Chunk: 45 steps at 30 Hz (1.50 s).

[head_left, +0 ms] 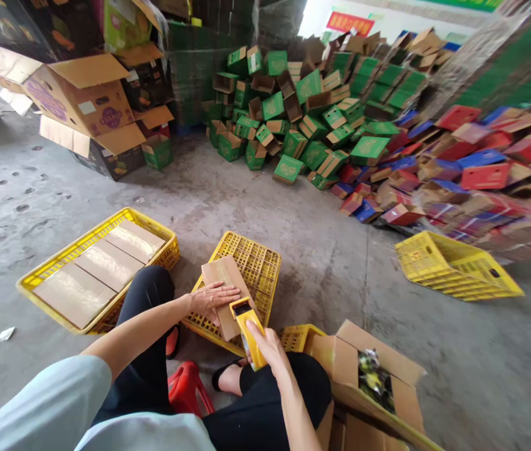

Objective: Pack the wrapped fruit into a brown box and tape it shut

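Note:
A closed brown cardboard box [224, 273] lies on an upturned yellow plastic crate [265, 269] in front of my knees. My left hand [212, 302] rests flat on the top of the box, fingers stretched out. In my right hand [265, 341] is a yellow tape dispenser [252, 332], its head against the near right part of the box. The fingers of my right hand wrap round its body and are partly hidden beneath it.
At left, a yellow crate [98, 233] holds several taped cardboard boxes [74, 294]. At right, an open carton [357, 388] contains wrapped green items [375, 382]. A yellow crate [453, 266] stands farther right. Heaped green boxes [288, 168] and red boxes [485, 176] fill the back.

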Motion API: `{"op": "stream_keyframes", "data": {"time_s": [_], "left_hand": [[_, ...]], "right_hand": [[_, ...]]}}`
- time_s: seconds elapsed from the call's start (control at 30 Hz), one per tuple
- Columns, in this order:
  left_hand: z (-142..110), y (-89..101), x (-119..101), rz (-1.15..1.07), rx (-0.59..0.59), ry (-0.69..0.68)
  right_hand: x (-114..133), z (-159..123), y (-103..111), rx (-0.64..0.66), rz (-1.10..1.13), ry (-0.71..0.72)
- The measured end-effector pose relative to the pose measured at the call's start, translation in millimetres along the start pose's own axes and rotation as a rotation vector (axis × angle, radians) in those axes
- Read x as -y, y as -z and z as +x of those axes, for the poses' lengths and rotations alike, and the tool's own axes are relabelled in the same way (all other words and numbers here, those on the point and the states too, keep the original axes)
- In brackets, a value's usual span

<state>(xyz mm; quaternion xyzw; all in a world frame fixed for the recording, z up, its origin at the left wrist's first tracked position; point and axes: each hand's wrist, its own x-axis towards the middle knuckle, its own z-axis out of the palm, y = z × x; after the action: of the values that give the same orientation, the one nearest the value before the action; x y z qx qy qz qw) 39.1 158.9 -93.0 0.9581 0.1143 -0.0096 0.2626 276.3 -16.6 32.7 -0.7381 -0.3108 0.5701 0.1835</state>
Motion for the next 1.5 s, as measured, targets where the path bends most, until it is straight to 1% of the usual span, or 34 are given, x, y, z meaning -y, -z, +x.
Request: {"op": "stream_keyframes", "data": {"time_s": [0.13, 0.23, 0.3, 0.4, 0.47, 0.57, 0.63, 0.7, 0.77, 0.87, 0.93, 1.0, 1.07, 1.13, 1.2, 1.27, 1.4, 1.5], "left_hand": [[1, 4.2, 6, -0.054, 0.015, -0.013], [2, 6.2, 6, -0.056, 0.010, -0.014], [3, 7.5, 4, -0.035, 0.032, -0.005], [4, 7.1, -8, 0.034, 0.066, 0.021], [5, 3.0, -18, 0.080, 0.064, 0.024], [6, -7.7, -29, 0.095, 0.039, -0.023], [6, -13.1, -28, 0.086, 0.023, -0.058], [7, -13.0, -20, 0.080, 0.014, -0.081], [10, -5.8, -7, 0.073, 0.019, -0.101], [20, 14.1, 12, 0.060, 0.050, -0.107], [27, 25.9, 16, 0.065, 0.090, -0.090], [31, 29.5, 12, 0.076, 0.113, -0.068], [28, 22.8, -1, 0.083, 0.097, -0.065], [22, 9.5, -15, 0.085, 0.089, -0.088], [16, -3.0, -27, 0.080, 0.057, -0.065], [13, -9.2, -33, 0.051, 0.035, -0.039], [15, -4.9, -31, -0.038, 0.049, -0.057], [18, 0.1, -28, -0.082, 0.038, -0.059]], "right_hand": [[-17, -23, 7, -0.018, 0.040, 0.002], [-26, -34, 11, -0.034, 0.059, -0.009], [-28, -36, 11, -0.036, 0.058, 0.005], [-28, -35, 9, -0.032, 0.062, 0.019], [-30, -34, 7, -0.040, 0.076, 0.016], [-37, -35, 4, -0.075, 0.114, 0.021], [-40, -36, 2, -0.082, 0.148, 0.024], [-40, -36, 0, -0.079, 0.169, 0.020], [-37, -34, -2, -0.074, 0.167, 0.003], [-28, -25, -9, -0.074, 0.148, -0.024], [-25, -19, -16, -0.071, 0.160, -0.021], [-26, -15, -22, -0.076, 0.191, -0.016], [-31, -13, -27, -0.082, 0.213, -0.026], [-37, -14, -27, -0.084, 0.204, -0.033], [-41, -17, -24, -0.085, 0.172, -0.023], [-41, -21, -19, -0.097, 0.138, -0.015], [-40, -29, -14, -0.106, 0.104, -0.024], [-49, -38, -17, -0.119, 0.090, -0.020]]}}
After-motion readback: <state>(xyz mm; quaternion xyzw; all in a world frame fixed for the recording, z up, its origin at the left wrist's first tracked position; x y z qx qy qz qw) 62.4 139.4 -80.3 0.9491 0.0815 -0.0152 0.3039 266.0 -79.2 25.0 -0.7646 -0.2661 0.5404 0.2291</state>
